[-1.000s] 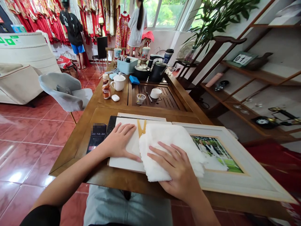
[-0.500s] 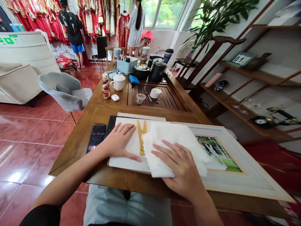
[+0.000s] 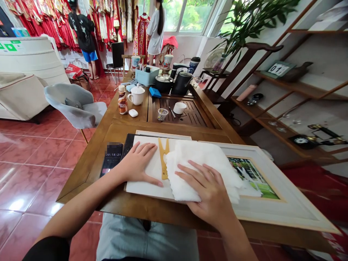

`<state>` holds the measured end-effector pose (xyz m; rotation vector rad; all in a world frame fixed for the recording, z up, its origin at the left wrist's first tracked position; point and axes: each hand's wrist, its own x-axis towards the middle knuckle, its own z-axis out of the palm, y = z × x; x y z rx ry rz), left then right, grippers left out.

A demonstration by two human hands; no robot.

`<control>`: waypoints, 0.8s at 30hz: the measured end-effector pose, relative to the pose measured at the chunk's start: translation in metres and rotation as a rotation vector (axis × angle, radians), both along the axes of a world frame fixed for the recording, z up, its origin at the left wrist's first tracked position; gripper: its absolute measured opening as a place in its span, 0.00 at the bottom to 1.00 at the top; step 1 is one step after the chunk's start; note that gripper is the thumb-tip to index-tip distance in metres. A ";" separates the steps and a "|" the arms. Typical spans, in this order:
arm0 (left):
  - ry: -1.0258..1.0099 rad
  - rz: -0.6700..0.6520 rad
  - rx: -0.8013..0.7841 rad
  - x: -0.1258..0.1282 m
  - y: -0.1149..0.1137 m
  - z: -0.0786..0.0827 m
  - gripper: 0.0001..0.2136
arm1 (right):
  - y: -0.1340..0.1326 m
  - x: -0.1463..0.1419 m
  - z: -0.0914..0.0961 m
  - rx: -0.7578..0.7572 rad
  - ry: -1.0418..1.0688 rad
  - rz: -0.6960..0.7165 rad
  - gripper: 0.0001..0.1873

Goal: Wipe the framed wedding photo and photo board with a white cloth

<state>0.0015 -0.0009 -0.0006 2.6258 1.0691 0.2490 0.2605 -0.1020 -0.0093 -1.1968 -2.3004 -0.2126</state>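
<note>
My left hand lies flat with fingers spread on a white board or page near the table's front edge. Under my right hand is a folded white cloth; the fingers are stretched out and rest on top of it. Between the two hands sits a yellow Y-shaped piece, its lower right side close to the cloth's edge. The cloth overlaps the left part of a white framed photo, which extends to the right. What lies beneath the cloth is hidden.
A phone showing a timer lies left of the board. Farther back on the wooden table are a drink bottle, a lidded white cup, a small clear tub and a white bowl. Two people stand near hanging garments.
My right hand and the cloth have shifted very slightly; the cloth's lower edge sits a little higher. My left hand stays in place.
</note>
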 end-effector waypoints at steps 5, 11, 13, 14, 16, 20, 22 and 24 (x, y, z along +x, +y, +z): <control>0.003 -0.018 0.021 0.000 0.001 -0.002 0.56 | -0.003 -0.011 0.000 -0.021 0.035 0.099 0.24; -0.012 -0.008 0.022 0.000 0.000 -0.002 0.56 | 0.004 0.002 0.001 -0.035 -0.036 -0.005 0.27; -0.012 -0.008 0.018 -0.001 -0.001 -0.001 0.56 | 0.009 0.006 0.001 -0.057 -0.072 -0.017 0.27; -0.011 -0.007 0.018 -0.001 -0.001 -0.001 0.56 | 0.013 0.007 0.001 -0.069 -0.087 -0.016 0.27; -0.006 -0.008 0.018 -0.001 0.000 -0.002 0.56 | 0.021 0.008 0.001 -0.085 -0.114 -0.014 0.27; -0.006 -0.006 0.016 -0.001 0.000 -0.002 0.57 | 0.041 0.010 -0.001 -0.111 -0.142 -0.054 0.29; -0.009 -0.005 0.016 -0.001 0.000 -0.002 0.57 | 0.046 0.011 0.000 -0.126 -0.142 -0.071 0.29; -0.010 -0.003 0.014 -0.001 0.000 -0.002 0.57 | 0.044 0.010 0.000 -0.136 -0.146 -0.074 0.29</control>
